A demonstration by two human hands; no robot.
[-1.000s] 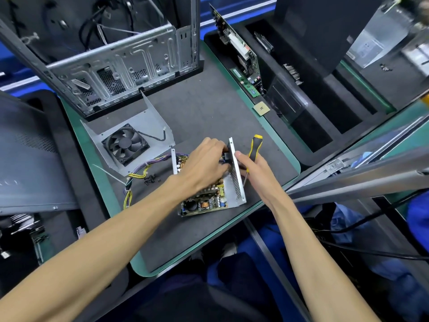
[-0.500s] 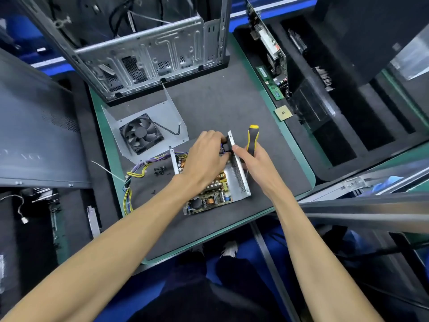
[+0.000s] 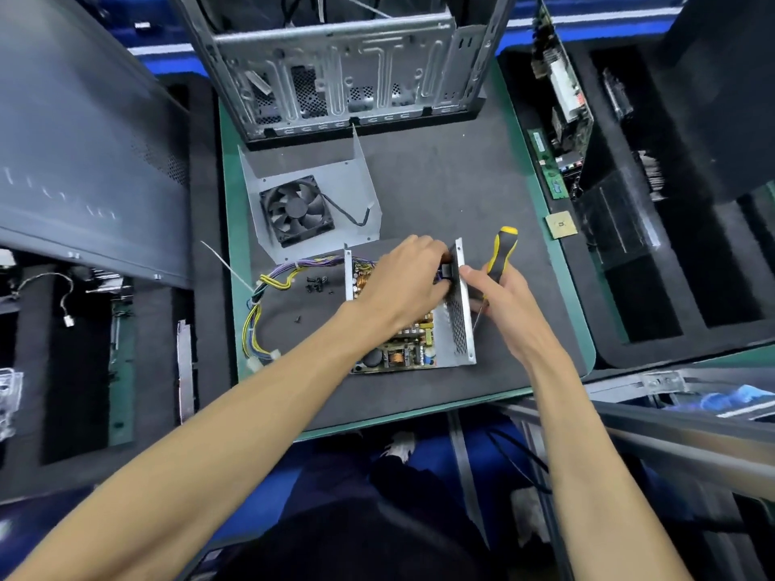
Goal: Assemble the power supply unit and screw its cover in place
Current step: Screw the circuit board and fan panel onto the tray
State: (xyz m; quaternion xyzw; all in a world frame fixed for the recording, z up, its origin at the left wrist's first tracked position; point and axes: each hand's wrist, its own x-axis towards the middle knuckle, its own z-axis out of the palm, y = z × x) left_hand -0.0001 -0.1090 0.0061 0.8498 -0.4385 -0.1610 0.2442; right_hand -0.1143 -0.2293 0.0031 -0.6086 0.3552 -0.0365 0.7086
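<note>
The open power supply unit [image 3: 455, 329] lies on the dark mat, its circuit board exposed and its perforated side wall upright on the right. My left hand [image 3: 402, 283] reaches inside and holds a black part against the top of that wall. My right hand [image 3: 499, 299] grips a yellow-and-black screwdriver [image 3: 503, 253], handle pointing away, and its fingertip touches the wall from outside. The grey cover [image 3: 344, 182] with the black fan [image 3: 295, 209] lies behind the unit. A bundle of coloured cables [image 3: 268, 304] runs out to the left. Several small black screws [image 3: 316, 285] lie beside the unit.
An open computer case [image 3: 344, 77] stands at the back of the green-edged mat [image 3: 228, 228]. A grey side panel [image 3: 84, 140] lies at the left. Foam trays at the right hold circuit boards [image 3: 562, 98] and a CPU chip [image 3: 561, 224]. A white cable tie [image 3: 226, 266] lies left.
The view has shifted, so the workbench appears further right and lower. Both hands stay on the unit's side wall, holding the same part and the screwdriver.
</note>
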